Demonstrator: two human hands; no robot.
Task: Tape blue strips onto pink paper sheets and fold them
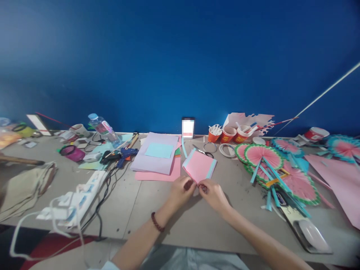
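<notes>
A square of pink paper (200,165) with light blue strips along two sides lies tilted in front of me, one corner toward me. My left hand (183,190) pinches that near corner from the left, a beaded bracelet on its wrist. From the right, my right hand (211,191) pinches the same corner, its fingertips close to the left ones. Just beyond the paper lies a pair of scissors (203,151). To the left are stacked sheets, with a lilac sheet (157,161) over pink ones and a small light blue sheet (159,150) on top.
Folded pink and green paper fans (263,156) lie at right, near a white mouse (312,234). Red paper cups (228,134) and a phone (188,128) stand along the blue wall. At left are a power strip (81,198), a blue glue gun (125,155) and a water bottle (104,129).
</notes>
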